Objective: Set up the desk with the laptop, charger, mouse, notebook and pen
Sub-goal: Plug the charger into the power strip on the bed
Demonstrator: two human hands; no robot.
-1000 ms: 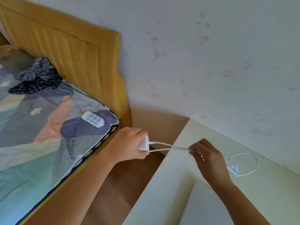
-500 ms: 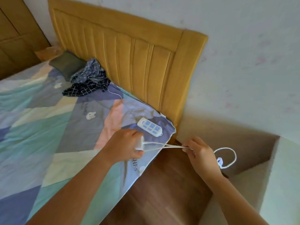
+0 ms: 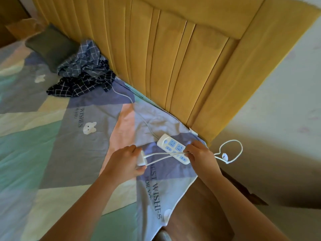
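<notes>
**Charger held over the bed corner, beside the power strip**

Fingers (image 3: 133, 150) of the left hand (image 3: 125, 162) are curled tight around the white charger (image 3: 141, 160) block, while the right hand (image 3: 199, 157) pinches the charger's doubled cable (image 3: 163, 156) a little way along; the two strands run stretched between the hands, just above the bedding.

Largest in view is the bed (image 3: 52, 136), its sheet patterned in green, grey, purple and peach patches with printed lettering. Behind it stands a yellow padded headboard (image 3: 173, 58) with vertical channels, and to the right a pale wall (image 3: 286, 101). Brown wooden floor (image 3: 199, 214) shows beside the bed's corner, under the right forearm.

Near the headboard lie a dark green pillow (image 3: 50, 44) and a crumpled checked blue cloth (image 3: 83, 72). A white power strip (image 3: 173, 148) with blue sockets rests on the sheet near the bed's corner, partly behind the right hand; its cord (image 3: 139, 113) trails back towards the cloth.

Past the right hand, the rest of the cable hangs in a loop (image 3: 238, 150) over the floor, with a small white plug end (image 3: 225, 156) inside the loop.
</notes>
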